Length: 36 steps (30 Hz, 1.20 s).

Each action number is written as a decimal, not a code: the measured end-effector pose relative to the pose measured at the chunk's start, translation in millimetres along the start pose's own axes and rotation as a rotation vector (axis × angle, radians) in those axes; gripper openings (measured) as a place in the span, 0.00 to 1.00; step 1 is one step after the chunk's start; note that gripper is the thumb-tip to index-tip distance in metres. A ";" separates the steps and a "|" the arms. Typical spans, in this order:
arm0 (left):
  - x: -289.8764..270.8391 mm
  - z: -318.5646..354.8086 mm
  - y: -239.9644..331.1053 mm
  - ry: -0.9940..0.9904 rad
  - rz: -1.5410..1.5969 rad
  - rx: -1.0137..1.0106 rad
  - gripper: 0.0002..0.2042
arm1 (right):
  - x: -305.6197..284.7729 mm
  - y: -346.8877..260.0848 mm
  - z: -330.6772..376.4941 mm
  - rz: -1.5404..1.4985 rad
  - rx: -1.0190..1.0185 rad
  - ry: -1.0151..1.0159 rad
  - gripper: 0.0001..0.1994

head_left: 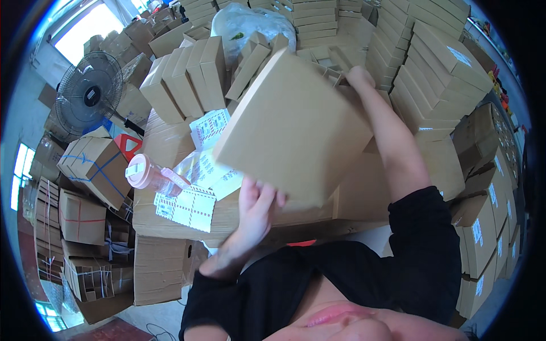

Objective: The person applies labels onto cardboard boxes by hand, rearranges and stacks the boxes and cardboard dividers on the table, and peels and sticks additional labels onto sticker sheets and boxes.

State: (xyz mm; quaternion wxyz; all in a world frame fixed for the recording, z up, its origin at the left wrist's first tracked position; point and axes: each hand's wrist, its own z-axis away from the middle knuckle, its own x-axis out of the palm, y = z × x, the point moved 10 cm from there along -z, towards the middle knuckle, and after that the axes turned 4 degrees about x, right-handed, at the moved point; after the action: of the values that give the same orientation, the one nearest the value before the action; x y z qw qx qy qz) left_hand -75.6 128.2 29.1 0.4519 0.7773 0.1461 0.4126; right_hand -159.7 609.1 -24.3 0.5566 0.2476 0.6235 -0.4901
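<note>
Black sleeves (341, 278) fill the lower edge of the view, with both forearms rising from them toward a large flat cardboard box (293, 128). That box is held tilted in the air above the worktop (170, 219), one broad face turned to the camera. The left hand (259, 204) grips its lower edge, fingers curled up over the near face while the thumb is hidden behind. The right hand (359, 77) holds the upper far corner; only its back and knuckles show, so how its fingers close is hard to make out, though it clearly clasps the box edge. The box hides most of the worktop behind it.

On the cardboard-covered worktop, left of the box, lie printed label sheets (187, 207), and a pink-lidded clear bottle (149, 176) lies on its side beside them. More label sheets (207, 128) sit farther back, partly covered by the held box. Rows of small flat cartons (187, 77) stand on edge behind them, and a clear plastic bag (250, 23) rises at the back. Tall stacks of folded cartons (438, 68) crowd the right side. At left stands an electric fan (90, 94), near strapped cartons (91, 165) piled on the floor. Bright windows (85, 25) glare at upper left, washing out detail.
</note>
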 end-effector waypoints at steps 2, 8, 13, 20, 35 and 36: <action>-34.8 46.2 -17.5 -0.026 0.223 -0.030 0.10 | -22.0 -0.6 -6.0 -0.120 -0.107 0.155 0.21; -88.5 133.3 -76.5 0.121 0.673 -0.316 0.17 | -126.3 -60.3 69.4 -0.063 -0.520 0.445 0.16; -52.5 147.5 -82.2 0.094 0.525 -0.756 0.27 | -201.9 -95.1 159.8 0.225 -0.608 0.740 0.17; -7.6 103.0 5.6 -0.664 -0.292 -0.599 0.21 | -233.1 -119.8 335.0 0.153 -0.949 1.009 0.07; -24.1 -83.2 81.8 0.086 -1.089 0.423 0.08 | -117.7 -117.6 304.5 -0.018 -1.080 0.566 0.16; -24.2 -82.1 82.0 0.087 -1.093 0.428 0.08 | -88.6 -113.4 290.6 0.051 -1.111 0.455 0.15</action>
State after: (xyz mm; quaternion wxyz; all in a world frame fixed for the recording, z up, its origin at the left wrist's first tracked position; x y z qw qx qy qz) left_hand -166.0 116.5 104.9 0.4259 0.6454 0.6240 0.1128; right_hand -102.6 327.4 125.8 0.4668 0.0334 0.8836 -0.0120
